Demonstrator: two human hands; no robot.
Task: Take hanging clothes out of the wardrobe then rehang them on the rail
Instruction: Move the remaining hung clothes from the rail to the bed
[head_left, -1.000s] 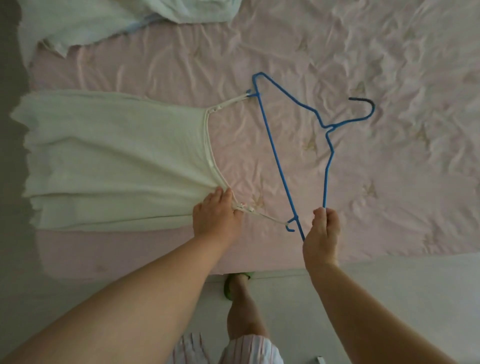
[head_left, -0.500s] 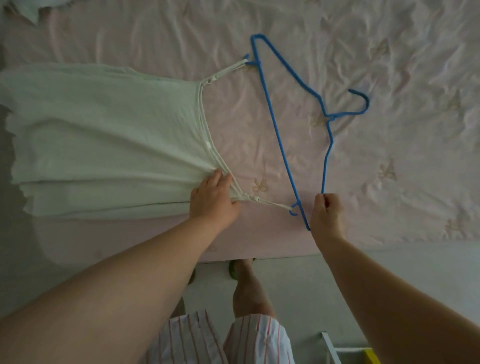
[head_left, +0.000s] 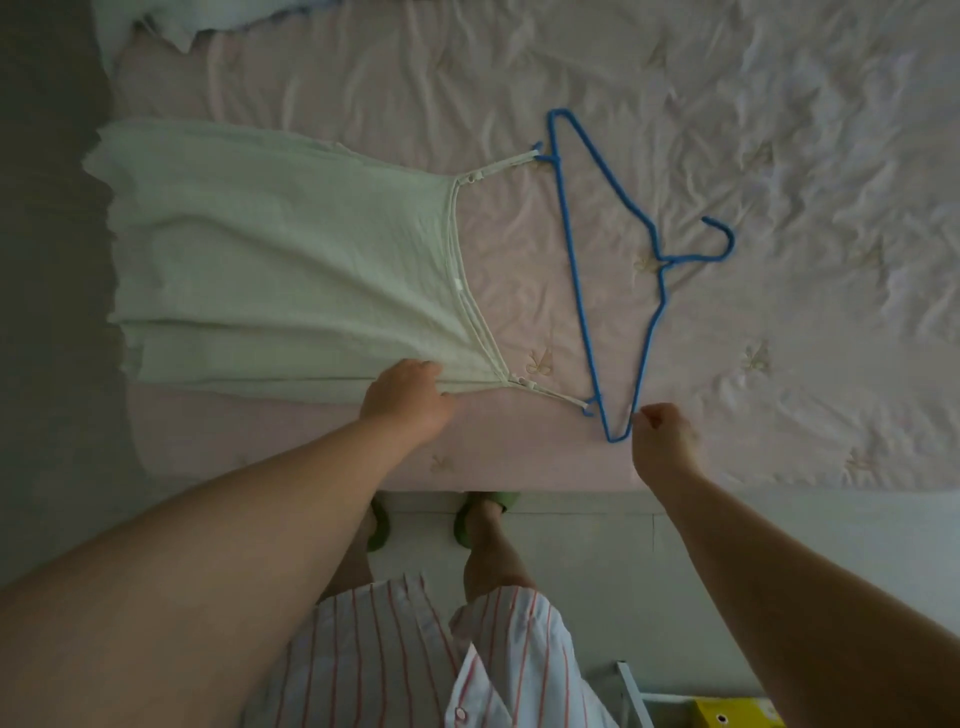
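My left hand (head_left: 410, 400) sits low in the middle of the frame, fingers curled and pinching the near edge of the pale green strappy dress (head_left: 280, 275), just beside the corner where the lower strap starts. The dress lies flat across the left half of the picture, spread on the wrinkled pink bedsheet (head_left: 753, 104), hem toward the left edge, neckline toward the centre.

My right hand (head_left: 662, 436) is lower right of centre, fingers bunched together and clamped on the bottom corner of the thin blue wire hanger (head_left: 576, 270). The hanger lies on the sheet right of the dress, its hook (head_left: 722, 241) pointing to the right. Both thin white straps (head_left: 506, 166) reach from the neckline to the small notches at the hanger's two ends, one in the upper middle, one just left of my right hand.

At the top left corner, a crumpled pale cloth (head_left: 156, 21) rests on the bed. Below my arms, striped white-and-red shorts (head_left: 415, 660), green slippers (head_left: 488, 506) on the pale floor, and a yellow box (head_left: 737, 714) in the bottom right.
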